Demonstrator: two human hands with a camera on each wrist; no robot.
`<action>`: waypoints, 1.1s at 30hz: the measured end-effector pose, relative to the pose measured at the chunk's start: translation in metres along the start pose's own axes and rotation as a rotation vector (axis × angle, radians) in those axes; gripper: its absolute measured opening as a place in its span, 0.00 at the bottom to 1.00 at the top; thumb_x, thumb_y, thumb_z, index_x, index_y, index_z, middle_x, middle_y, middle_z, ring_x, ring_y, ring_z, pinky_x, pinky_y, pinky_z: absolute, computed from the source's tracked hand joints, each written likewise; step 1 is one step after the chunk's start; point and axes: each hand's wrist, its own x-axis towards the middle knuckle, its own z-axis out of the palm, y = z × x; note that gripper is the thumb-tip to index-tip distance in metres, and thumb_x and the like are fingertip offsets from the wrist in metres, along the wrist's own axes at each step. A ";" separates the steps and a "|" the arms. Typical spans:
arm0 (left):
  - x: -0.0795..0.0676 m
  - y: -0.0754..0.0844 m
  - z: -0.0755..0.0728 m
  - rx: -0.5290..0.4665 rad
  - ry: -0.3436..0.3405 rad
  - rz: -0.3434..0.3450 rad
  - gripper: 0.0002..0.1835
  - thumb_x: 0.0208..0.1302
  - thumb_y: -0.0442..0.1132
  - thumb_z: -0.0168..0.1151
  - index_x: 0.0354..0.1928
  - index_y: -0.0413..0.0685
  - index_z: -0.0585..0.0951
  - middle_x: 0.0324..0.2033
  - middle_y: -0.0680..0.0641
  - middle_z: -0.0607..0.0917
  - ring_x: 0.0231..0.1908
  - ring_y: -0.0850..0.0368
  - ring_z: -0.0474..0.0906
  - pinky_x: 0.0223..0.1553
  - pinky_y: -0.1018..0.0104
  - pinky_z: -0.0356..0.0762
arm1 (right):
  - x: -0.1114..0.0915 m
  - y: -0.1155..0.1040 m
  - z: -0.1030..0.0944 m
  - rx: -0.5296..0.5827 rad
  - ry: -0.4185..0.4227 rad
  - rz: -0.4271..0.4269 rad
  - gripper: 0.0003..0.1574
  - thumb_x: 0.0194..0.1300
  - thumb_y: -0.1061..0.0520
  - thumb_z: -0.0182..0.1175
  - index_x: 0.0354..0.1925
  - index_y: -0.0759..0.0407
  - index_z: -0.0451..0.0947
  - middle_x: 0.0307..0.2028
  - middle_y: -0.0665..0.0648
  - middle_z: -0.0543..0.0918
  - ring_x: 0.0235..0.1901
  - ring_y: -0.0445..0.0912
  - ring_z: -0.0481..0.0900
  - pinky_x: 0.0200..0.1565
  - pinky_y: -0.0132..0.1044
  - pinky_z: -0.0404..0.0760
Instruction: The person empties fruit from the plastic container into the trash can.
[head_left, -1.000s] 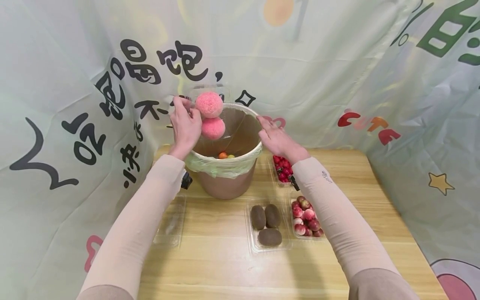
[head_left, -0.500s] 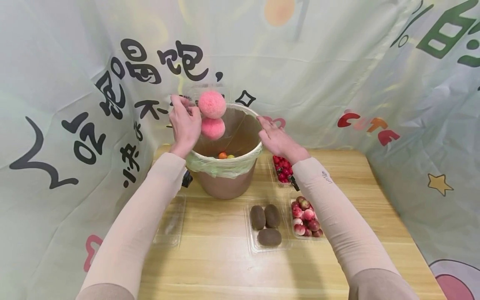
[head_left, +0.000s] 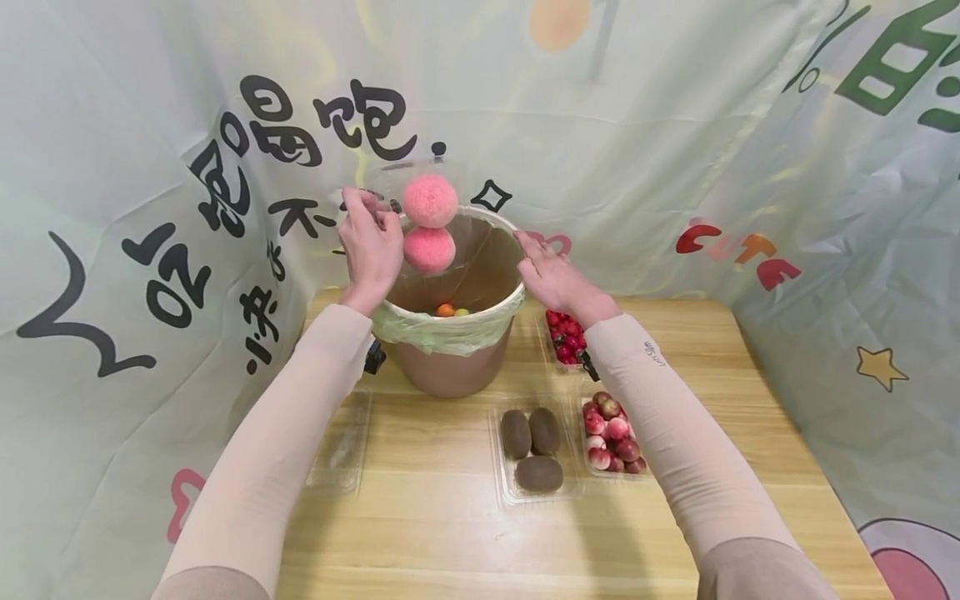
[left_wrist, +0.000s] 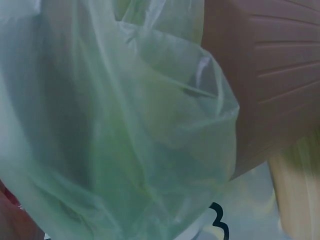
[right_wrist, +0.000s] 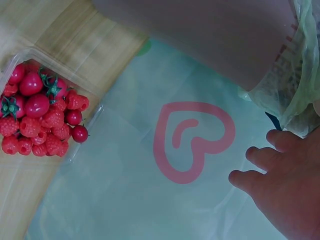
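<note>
At the left side of the bin, my left hand [head_left: 367,246] pinches the edge of a clear plastic box [head_left: 448,177], tilted over the opening. Two fuzzy pink balls [head_left: 430,200] sit one above the other against it. The brown bin [head_left: 450,371] has a pale green bag [head_left: 442,335] folded over its rim; orange and yellow-green round pieces [head_left: 446,311] lie inside. My right hand [head_left: 558,283] rests at the bin's right rim, fingers fairly straight and spread in the right wrist view. Green bag film [left_wrist: 125,125] hides most of the left hand in the left wrist view.
On the wooden table [head_left: 435,517] stand clear boxes with three brown oval fruits [head_left: 540,475], red-and-white round fruits [head_left: 617,429], and raspberries with cherry tomatoes [right_wrist: 37,107]. An unfilled-looking clear box [head_left: 341,450] lies beneath the left forearm. Printed cloth [head_left: 637,167] walls surround the table.
The pink balls have shifted right and slightly up, the upper one most, as the clear box moved a little in my left hand. My right hand stayed at the rim.
</note>
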 end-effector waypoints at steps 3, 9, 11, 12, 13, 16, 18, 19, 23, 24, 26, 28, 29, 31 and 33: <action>0.000 0.000 -0.001 -0.003 0.028 -0.001 0.10 0.68 0.30 0.52 0.49 0.35 0.71 0.38 0.36 0.84 0.40 0.42 0.82 0.41 0.55 0.77 | 0.000 -0.001 0.000 -0.001 -0.001 0.003 0.44 0.78 0.42 0.27 0.87 0.45 0.35 0.86 0.56 0.45 0.85 0.62 0.42 0.84 0.59 0.41; 0.002 0.001 -0.001 0.011 0.074 -0.011 0.10 0.68 0.31 0.52 0.49 0.35 0.71 0.38 0.37 0.83 0.42 0.41 0.82 0.44 0.52 0.79 | 0.000 -0.001 0.000 0.000 0.000 0.002 0.44 0.78 0.42 0.27 0.87 0.45 0.35 0.86 0.55 0.44 0.85 0.61 0.42 0.84 0.59 0.41; 0.003 0.002 -0.001 0.002 0.086 -0.007 0.10 0.68 0.30 0.51 0.49 0.34 0.72 0.38 0.36 0.83 0.41 0.40 0.82 0.44 0.50 0.79 | 0.000 0.000 0.000 0.000 -0.001 0.001 0.44 0.78 0.42 0.26 0.87 0.45 0.34 0.86 0.55 0.44 0.85 0.62 0.41 0.84 0.59 0.41; 0.004 0.002 -0.001 -0.003 0.089 -0.002 0.10 0.68 0.30 0.52 0.49 0.34 0.72 0.38 0.36 0.83 0.41 0.39 0.82 0.44 0.49 0.79 | 0.000 -0.001 0.000 0.001 0.000 0.000 0.44 0.78 0.42 0.27 0.87 0.45 0.34 0.86 0.55 0.44 0.85 0.62 0.41 0.84 0.59 0.41; 0.005 0.002 -0.001 -0.003 0.082 0.006 0.11 0.68 0.30 0.51 0.50 0.33 0.71 0.38 0.36 0.83 0.40 0.39 0.82 0.44 0.49 0.80 | 0.000 0.000 0.000 0.003 0.000 -0.001 0.44 0.78 0.42 0.27 0.87 0.45 0.34 0.86 0.55 0.44 0.85 0.62 0.41 0.84 0.59 0.41; 0.004 0.001 -0.001 0.013 0.030 0.029 0.11 0.69 0.30 0.51 0.51 0.33 0.70 0.37 0.36 0.80 0.39 0.38 0.80 0.43 0.47 0.79 | -0.002 0.000 -0.001 0.007 0.002 -0.001 0.44 0.78 0.42 0.27 0.87 0.45 0.34 0.86 0.56 0.44 0.85 0.61 0.41 0.84 0.59 0.41; 0.002 0.000 -0.001 0.033 -0.013 0.039 0.11 0.70 0.29 0.50 0.52 0.33 0.70 0.36 0.36 0.79 0.39 0.38 0.79 0.42 0.47 0.79 | -0.002 0.000 -0.002 0.008 0.002 -0.002 0.44 0.78 0.42 0.27 0.87 0.45 0.34 0.86 0.56 0.44 0.85 0.61 0.41 0.84 0.59 0.41; 0.001 0.000 -0.002 0.044 -0.031 0.041 0.11 0.71 0.29 0.50 0.52 0.33 0.69 0.35 0.37 0.78 0.39 0.38 0.79 0.42 0.47 0.78 | -0.002 0.001 -0.001 0.009 0.001 -0.003 0.44 0.78 0.42 0.27 0.87 0.45 0.34 0.86 0.56 0.44 0.85 0.61 0.41 0.84 0.59 0.40; -0.002 -0.001 -0.001 0.046 -0.023 0.042 0.11 0.71 0.29 0.50 0.52 0.33 0.69 0.36 0.36 0.77 0.39 0.39 0.78 0.42 0.47 0.78 | -0.001 0.001 -0.001 0.007 -0.001 -0.009 0.44 0.78 0.42 0.27 0.87 0.45 0.35 0.86 0.57 0.45 0.85 0.62 0.42 0.84 0.60 0.40; -0.001 0.000 -0.002 0.043 -0.015 0.045 0.11 0.71 0.29 0.50 0.53 0.33 0.70 0.36 0.36 0.78 0.39 0.39 0.78 0.42 0.47 0.78 | -0.001 0.000 -0.001 0.007 0.000 -0.011 0.44 0.78 0.42 0.27 0.87 0.45 0.35 0.86 0.57 0.45 0.85 0.62 0.42 0.84 0.60 0.40; 0.000 0.002 -0.002 0.031 -0.003 0.050 0.11 0.71 0.29 0.51 0.53 0.33 0.70 0.37 0.36 0.79 0.39 0.39 0.79 0.43 0.48 0.79 | -0.002 -0.001 -0.002 0.005 0.002 -0.010 0.44 0.78 0.42 0.27 0.87 0.45 0.35 0.86 0.57 0.46 0.85 0.62 0.42 0.84 0.60 0.41; 0.001 0.005 -0.002 0.023 -0.004 0.051 0.11 0.72 0.30 0.52 0.53 0.33 0.70 0.38 0.36 0.80 0.40 0.40 0.79 0.44 0.49 0.80 | -0.003 -0.001 -0.002 0.005 0.004 -0.011 0.44 0.78 0.42 0.27 0.87 0.46 0.35 0.86 0.57 0.46 0.85 0.63 0.43 0.84 0.60 0.41; 0.001 0.006 -0.003 0.023 -0.006 0.051 0.11 0.73 0.30 0.52 0.53 0.34 0.70 0.39 0.36 0.81 0.40 0.40 0.80 0.44 0.50 0.80 | -0.003 -0.001 -0.002 0.004 0.006 -0.013 0.44 0.78 0.42 0.27 0.87 0.46 0.36 0.86 0.58 0.46 0.85 0.63 0.43 0.84 0.60 0.41; 0.001 0.007 -0.004 0.016 -0.011 0.046 0.10 0.72 0.30 0.52 0.52 0.34 0.70 0.39 0.36 0.81 0.39 0.41 0.81 0.43 0.51 0.80 | -0.003 -0.002 -0.002 0.001 0.009 -0.017 0.44 0.78 0.42 0.27 0.87 0.47 0.36 0.86 0.57 0.46 0.84 0.63 0.43 0.84 0.61 0.41; 0.001 0.008 -0.005 0.016 -0.014 0.041 0.10 0.72 0.29 0.52 0.52 0.34 0.70 0.38 0.35 0.81 0.39 0.41 0.81 0.42 0.51 0.80 | -0.003 -0.001 -0.001 -0.001 0.010 -0.023 0.44 0.78 0.42 0.26 0.87 0.47 0.37 0.86 0.58 0.46 0.84 0.63 0.44 0.83 0.62 0.41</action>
